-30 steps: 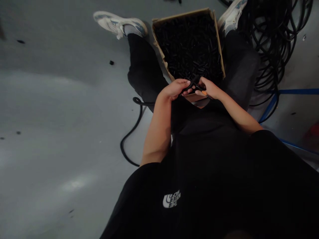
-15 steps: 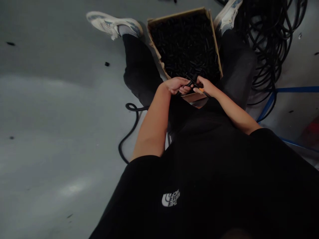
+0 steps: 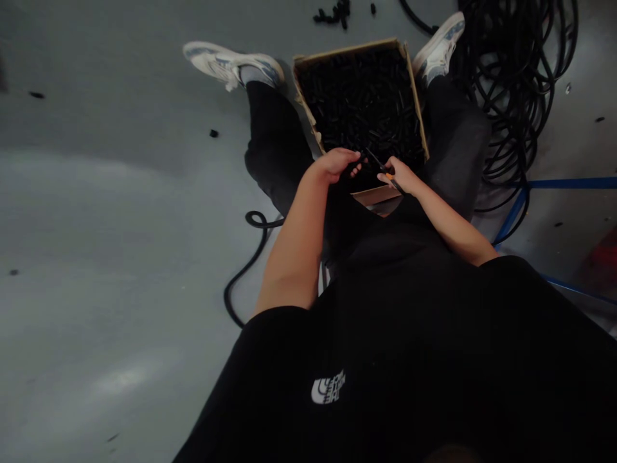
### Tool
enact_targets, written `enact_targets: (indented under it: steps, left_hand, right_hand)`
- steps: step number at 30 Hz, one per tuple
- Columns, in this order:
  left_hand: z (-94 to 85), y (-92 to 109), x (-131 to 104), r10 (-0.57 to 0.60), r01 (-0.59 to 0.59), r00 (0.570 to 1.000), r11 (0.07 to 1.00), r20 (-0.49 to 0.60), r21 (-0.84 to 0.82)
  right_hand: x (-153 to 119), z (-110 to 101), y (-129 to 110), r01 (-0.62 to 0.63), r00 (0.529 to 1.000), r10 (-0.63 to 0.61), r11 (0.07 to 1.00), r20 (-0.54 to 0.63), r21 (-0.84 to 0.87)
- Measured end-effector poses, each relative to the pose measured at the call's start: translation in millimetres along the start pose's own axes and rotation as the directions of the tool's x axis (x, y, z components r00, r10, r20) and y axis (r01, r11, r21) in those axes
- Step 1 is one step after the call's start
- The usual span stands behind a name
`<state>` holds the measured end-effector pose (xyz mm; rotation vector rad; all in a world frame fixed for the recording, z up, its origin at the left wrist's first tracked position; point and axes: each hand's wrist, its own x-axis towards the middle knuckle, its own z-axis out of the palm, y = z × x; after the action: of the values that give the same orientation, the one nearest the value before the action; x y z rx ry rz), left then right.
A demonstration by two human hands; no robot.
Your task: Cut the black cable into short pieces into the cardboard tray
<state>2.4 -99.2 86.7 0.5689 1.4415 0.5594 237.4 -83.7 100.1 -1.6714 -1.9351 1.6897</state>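
Observation:
My left hand (image 3: 340, 164) is closed round a thin black hose, with the hose end (image 3: 362, 155) just showing past the fingertips. In my right hand (image 3: 399, 175) is a slim black tool with orange on its handle, which looks like scissors (image 3: 376, 158). Its dark tip points up and left, close to the hose end; whether they touch cannot be made out. Both hands are over the near edge of a cardboard box (image 3: 312, 116) full of short black tube pieces (image 3: 361, 96). The box stands on the floor between my legs.
A large tangle of black hose (image 3: 511, 83) lies at the right. One loop of hose (image 3: 245, 267) runs on the floor beside my left arm. Loose black pieces (image 3: 335, 14) are scattered past the box. Blue bars (image 3: 569, 184) stand at right, near a red object (image 3: 602, 257).
My hands have moved slightly apart, and the tool has come away from the hose it was against. The whole view has shifted, so the box and shoes sit lower.

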Motion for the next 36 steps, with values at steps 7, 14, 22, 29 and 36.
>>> enact_targets:
  steps: [7, 14, 22, 29, 36]
  left_hand:
    - [-13.1, 19, -14, 0.167, -0.172, 0.979, 0.985, -0.114, -0.031]
    - [6.0, 22, -24, 0.224, -0.225, 0.974, 0.974, -0.039, -0.035]
    - [11.5, 9, -50, 0.254, -0.220, 0.953, 0.955, -0.167, 0.201]
    - [49.6, -7, -70, 0.343, -0.324, 0.918, 0.938, -0.198, 0.122]
    - [26.3, -8, -62, 0.278, -0.274, 0.957, 0.960, -0.087, 0.060]
  right_hand:
    - [-23, -14, -13, 0.148, 0.987, -0.139, 0.982, 0.083, -0.114]
    - [-25, -13, -29, 0.202, 0.976, -0.190, 0.973, 0.107, -0.112]
    - [-20, -8, -13, 0.074, 0.996, -0.073, 0.997, 0.044, -0.004]
    - [-13, -12, -13, 0.146, 0.989, -0.147, 0.988, 0.021, 0.051]
    - [-19, -21, -16, 0.181, 0.982, -0.181, 0.983, 0.059, 0.014]
